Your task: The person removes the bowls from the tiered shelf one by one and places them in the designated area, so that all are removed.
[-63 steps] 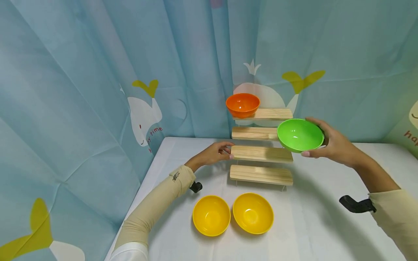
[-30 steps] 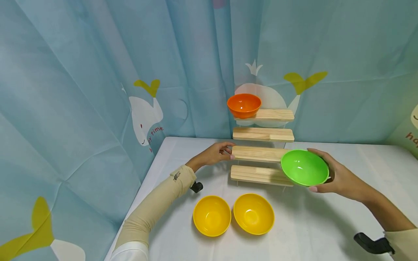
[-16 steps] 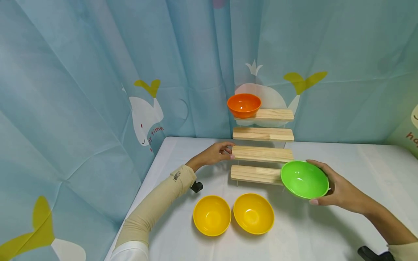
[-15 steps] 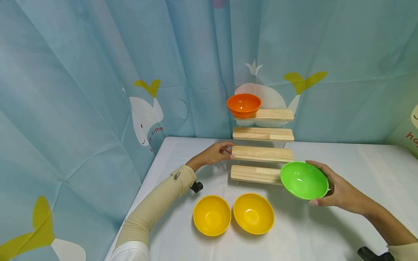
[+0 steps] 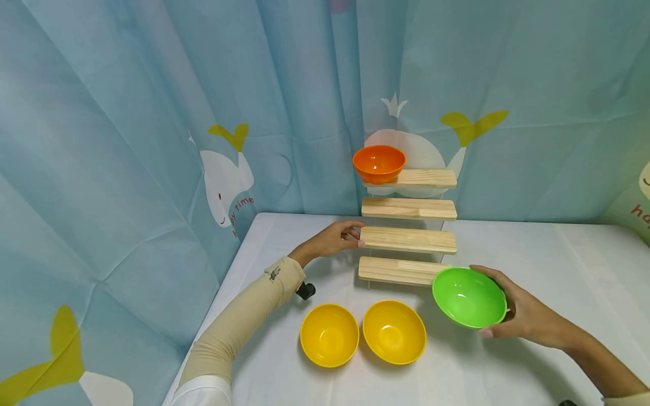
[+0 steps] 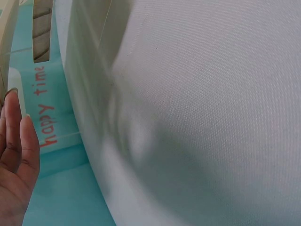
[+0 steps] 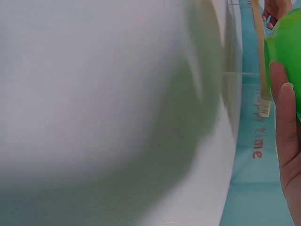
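Observation:
My right hand (image 5: 523, 313) holds a bright green bowl (image 5: 469, 299) by its right side, thumb in front and fingers behind. The bowl hangs above the table, its opening tilted toward me, just right of the lowest board of a stepped wooden display stand (image 5: 408, 239). In the right wrist view, my fingers lie along the outside of the green bowl (image 7: 287, 52). My left hand (image 5: 332, 239) grips the left end of the stand's second board from the bottom. On the left of the top board sits an orange bowl (image 5: 379, 163).
Two yellow bowls (image 5: 329, 335) stand side by side on the white-covered table (image 5: 269, 361), in front of the stand. A blue curtain (image 5: 304, 113) with whale prints hangs behind the table and along its left.
My right hand has brought the green bowl down from beside the upper boards to beside the lowest one, most recently slightly left and toward me. My left hand stays at the stand.

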